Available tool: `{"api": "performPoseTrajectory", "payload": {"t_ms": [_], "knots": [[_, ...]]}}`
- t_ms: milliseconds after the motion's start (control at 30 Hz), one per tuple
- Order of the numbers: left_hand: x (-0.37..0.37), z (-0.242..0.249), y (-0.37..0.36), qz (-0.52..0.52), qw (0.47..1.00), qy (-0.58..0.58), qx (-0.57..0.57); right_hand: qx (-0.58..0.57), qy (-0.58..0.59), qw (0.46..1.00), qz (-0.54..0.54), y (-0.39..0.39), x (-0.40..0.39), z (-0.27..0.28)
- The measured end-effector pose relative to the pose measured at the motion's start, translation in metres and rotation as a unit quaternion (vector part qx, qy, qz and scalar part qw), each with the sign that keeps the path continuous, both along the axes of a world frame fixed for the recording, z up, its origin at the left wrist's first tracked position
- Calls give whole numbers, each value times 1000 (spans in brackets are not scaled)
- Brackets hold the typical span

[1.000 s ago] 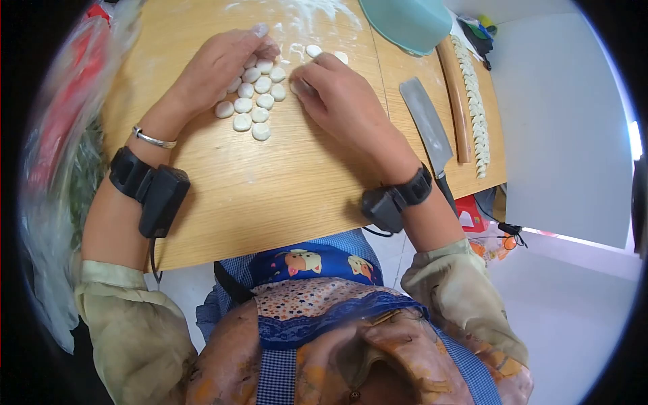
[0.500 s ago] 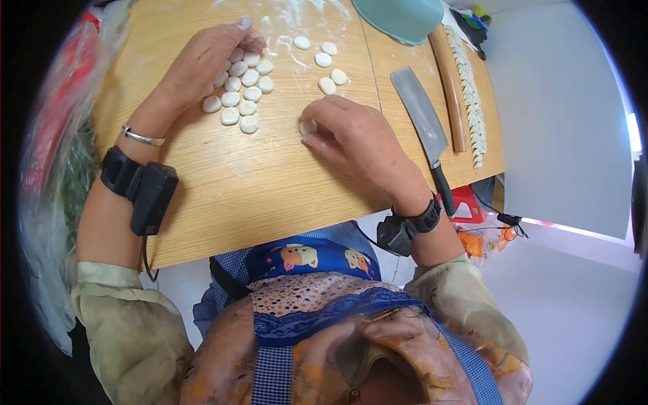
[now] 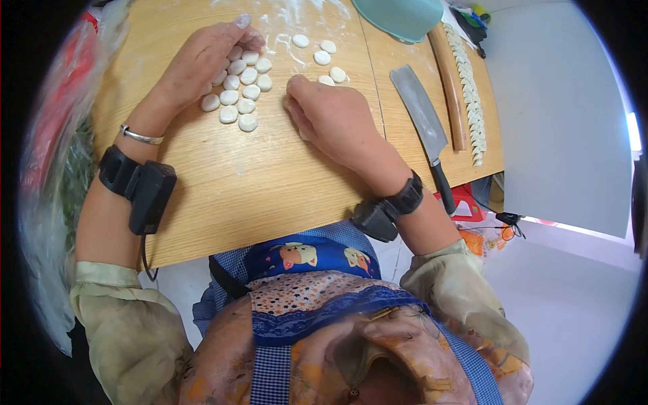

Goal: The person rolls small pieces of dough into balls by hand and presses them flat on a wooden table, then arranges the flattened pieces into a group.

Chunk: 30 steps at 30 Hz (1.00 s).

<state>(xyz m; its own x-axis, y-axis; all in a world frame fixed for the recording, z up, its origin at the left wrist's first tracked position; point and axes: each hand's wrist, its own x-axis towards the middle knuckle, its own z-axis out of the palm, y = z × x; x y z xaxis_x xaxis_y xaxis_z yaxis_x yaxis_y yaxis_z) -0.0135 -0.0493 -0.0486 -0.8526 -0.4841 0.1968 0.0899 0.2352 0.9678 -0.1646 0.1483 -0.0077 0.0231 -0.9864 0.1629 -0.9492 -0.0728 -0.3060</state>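
Observation:
My left hand (image 3: pixel 214 59) rests on its edge at the far left of the wooden table. It curves loosely around a cluster of small, round, floured dough pieces (image 3: pixel 250 92) and grips nothing that I can see. My right hand (image 3: pixel 331 116) is at mid-table, back up, with its fingers curled down against the wood. The dough piece seen in its fingers a moment ago is hidden under the hand now. Just beyond the right knuckles lie several more dough pieces (image 3: pixel 322 58), one partly covered by the hand.
A cleaver (image 3: pixel 420 108) lies to the right, its black handle over the front edge. Beside it are a wooden rolling pin (image 3: pixel 449 91) and a long pleated dough strip (image 3: pixel 472 101). A teal bowl (image 3: pixel 398 19) stands at the back. Plastic bags (image 3: pixel 61 135) hang at left.
My right hand has turned over more and shifted slightly left and away from me, covering the dough piece that showed between its fingers. The left hand and the cluster stay put.

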Motion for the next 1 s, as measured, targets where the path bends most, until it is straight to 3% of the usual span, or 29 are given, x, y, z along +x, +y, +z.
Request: {"api": "performPoseTrajectory", "payload": {"t_ms": [100,300,367,500,567,700,800,867,1000], "knots": [[1,2,0,-3,1000,-4,-1,-41,47,998,6,-3,1,-7],[0,1,2,9,1000,1,2,14,-45,999,-21,-8,-3,1],[1,3,1,-2,1000,1,2,-49,67,996,-15,-8,7,-10],[0,3,2,-2,1000,1,4,-74,51,996,-2,-8,10,-7],[0,3,2,-4,1000,1,0,-3,-2,1000,-25,-9,4,1],[1,5,2,-5,1000,-7,1,-54,49,997,-5,-8,9,-10],[-2,2,2,-5,1000,14,21,-24,-33,999,-21,-5,2,7],[-2,0,-1,-6,1000,13,15,54,-240,969,-32,6,1,24],[0,1,-3,-9,1000,1,-19,184,-252,946,88,23,7,31]]}}
